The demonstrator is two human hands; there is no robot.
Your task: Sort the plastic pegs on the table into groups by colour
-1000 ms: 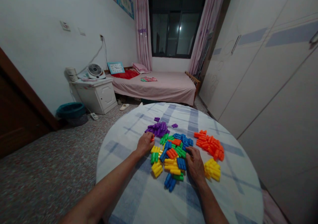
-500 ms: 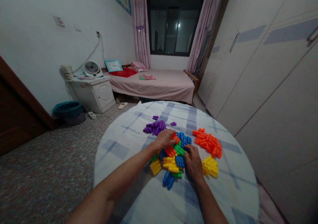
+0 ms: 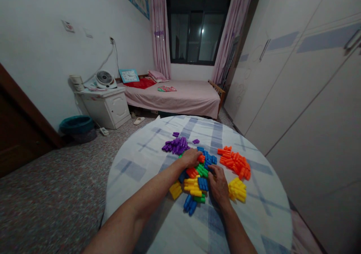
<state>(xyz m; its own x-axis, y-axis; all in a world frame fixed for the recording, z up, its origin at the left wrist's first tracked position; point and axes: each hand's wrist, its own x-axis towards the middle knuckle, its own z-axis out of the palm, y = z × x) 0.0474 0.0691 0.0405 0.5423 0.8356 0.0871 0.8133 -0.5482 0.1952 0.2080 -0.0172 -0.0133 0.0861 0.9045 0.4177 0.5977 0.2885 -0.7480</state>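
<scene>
L hand (image 3: 191, 157), as seen from my remote stn.: fingers bent down over a small orange ribbed block, apparently plastic (image 3: 201, 158); contact prob., but fingertips were partly hidden, so I couldn't tell if it was gripped. R hand (image 3: 219, 184): thumb & index parted, loosely curved at the mixed pile's right edge, beside a green ribbed plastic-looking block (image 3: 202, 170); nothing clearly held, palm side hidden, grip unconfirmed.

Orange block lay in the far part of the pile, betw. L fingertips and a group of blue ribbed plastic-looking blocks (image 3: 210, 159). Handling, my est.: light, stiff, smooth, slightly slippery, unlikely to break. Rec. hold: thumb vs. index across the long sides, approx. mid-length; rounded ends looked apt to slip.

Nearer side of pile: yellow ribbed plastic-looking blocks (image 3: 193, 186). Just right of R wrist, a yellow plastic-looking cluster (image 3: 237, 190). Further out: purple heap of short plastic-looking pieces (image 3: 176, 145) beyond L hand; orange heap of similar pcs. (image 3: 236, 162) to the right. All rested on a round table w/ white-and-blue checked cloth (image 3: 126, 145). Bkgd.: pink-covered bed (image 3: 188, 92).
</scene>
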